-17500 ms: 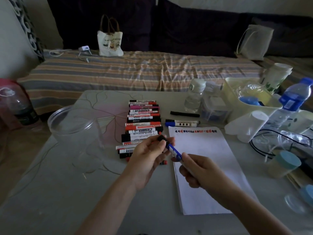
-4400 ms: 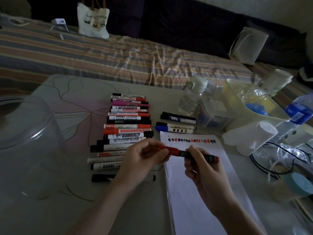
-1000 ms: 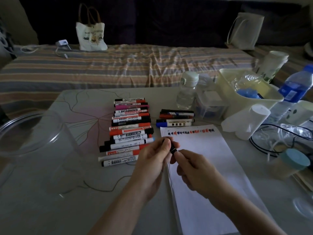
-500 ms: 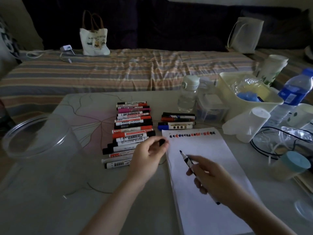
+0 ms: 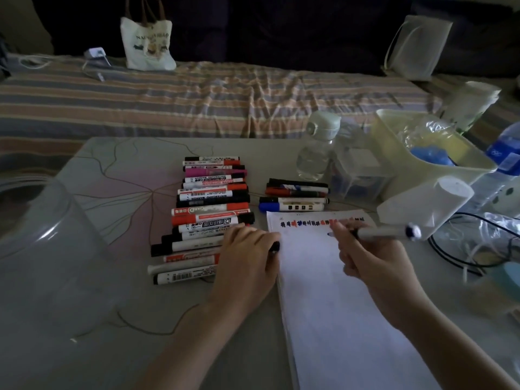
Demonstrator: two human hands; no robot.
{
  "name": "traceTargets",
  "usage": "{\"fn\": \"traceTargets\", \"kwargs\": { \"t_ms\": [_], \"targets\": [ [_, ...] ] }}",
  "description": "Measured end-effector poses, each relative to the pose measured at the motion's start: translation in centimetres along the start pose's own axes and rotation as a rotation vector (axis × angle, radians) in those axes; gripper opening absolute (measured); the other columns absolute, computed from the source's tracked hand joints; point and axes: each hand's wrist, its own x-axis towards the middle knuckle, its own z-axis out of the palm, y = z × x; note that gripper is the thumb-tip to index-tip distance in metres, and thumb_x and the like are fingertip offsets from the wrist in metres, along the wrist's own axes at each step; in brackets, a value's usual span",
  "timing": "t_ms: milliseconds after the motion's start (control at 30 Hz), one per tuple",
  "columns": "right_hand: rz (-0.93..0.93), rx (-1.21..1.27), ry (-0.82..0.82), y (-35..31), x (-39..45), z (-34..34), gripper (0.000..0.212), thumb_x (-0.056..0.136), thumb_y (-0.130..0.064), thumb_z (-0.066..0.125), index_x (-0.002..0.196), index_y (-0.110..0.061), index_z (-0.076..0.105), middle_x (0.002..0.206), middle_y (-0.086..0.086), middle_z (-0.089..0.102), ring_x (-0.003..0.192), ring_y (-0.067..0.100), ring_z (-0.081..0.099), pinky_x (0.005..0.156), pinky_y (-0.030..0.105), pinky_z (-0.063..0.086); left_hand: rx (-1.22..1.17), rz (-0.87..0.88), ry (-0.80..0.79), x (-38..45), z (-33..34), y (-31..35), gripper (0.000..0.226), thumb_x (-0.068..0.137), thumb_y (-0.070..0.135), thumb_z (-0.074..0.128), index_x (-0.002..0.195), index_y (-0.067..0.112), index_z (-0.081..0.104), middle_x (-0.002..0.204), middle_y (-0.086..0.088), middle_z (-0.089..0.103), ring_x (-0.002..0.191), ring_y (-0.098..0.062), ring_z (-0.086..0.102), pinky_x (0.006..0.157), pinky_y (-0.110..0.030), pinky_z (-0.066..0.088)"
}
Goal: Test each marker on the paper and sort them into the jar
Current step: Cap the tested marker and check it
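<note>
Head view: uncapped marker (image 5: 382, 234) poised over the paper (image 5: 332, 291), tip just under the row of test marks.
The right hand (image 5: 368, 257) has its grip closed round the marker, long axis level, tip pointing left. The left hand (image 5: 247, 257) pinches the black cap (image 5: 274, 247) at the paper's left edge; the jar (image 5: 42, 249) stands far left on the counter (image 5: 118, 170).
</note>
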Motion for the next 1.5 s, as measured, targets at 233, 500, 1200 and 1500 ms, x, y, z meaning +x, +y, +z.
{"fn": "traceTargets", "kwargs": {
  "t_ms": [233,500,1200,1500],
  "targets": [
    [-0.083,-0.179,0.054,1.4,4.6,2.2,0.008,0.091,-0.017,0.063,0.089,-0.011,0.067,0.064,0.003,0.065,0.054,0.011,0.058,0.054,0.023,0.051,0.004,0.066,-0.051,-0.6,0.4,-0.6,0.027,0.09,0.042,0.055,0.105,0.027,0.072,0.117,0.009,0.069,0.112,-0.013,0.059,0.113,-0.043,0.029],
    [-0.13,-0.433,0.159,4.7,6.8,4.3,0.015,0.085,-0.033,0.07,0.072,-0.026,0.066,0.063,-0.006,0.07,0.058,0.003,0.065,0.055,0.023,0.054,-0.003,0.029,-0.106,-0.3,0.2,-0.6,0.028,0.09,0.044,0.054,0.105,0.03,0.072,0.121,0.014,0.066,0.113,-0.01,0.057,0.115,-0.041,0.024],
    [-0.188,-0.488,0.186,5.3,6.6,4.2,0.023,0.083,-0.032,0.074,0.062,-0.025,0.066,0.052,-0.013,0.066,0.05,-0.002,0.062,0.055,0.012,0.05,0.001,0.003,-0.148,-0.2,0.0,-0.4,0.029,0.089,0.043,0.053,0.105,0.029,0.073,0.119,0.014,0.066,0.113,-0.01,0.056,0.114,-0.043,0.026],
    [-0.199,-0.506,0.181,5.6,6.7,4.3,0.014,0.08,-0.034,0.075,0.071,-0.026,0.07,0.06,-0.013,0.068,0.062,-0.002,0.065,0.063,0.015,0.053,-0.006,0.006,-0.14,-0.1,0.0,-0.3,0.029,0.089,0.043,0.054,0.104,0.028,0.073,0.118,0.013,0.067,0.112,-0.011,0.057,0.114,-0.044,0.027]
  ]
}}
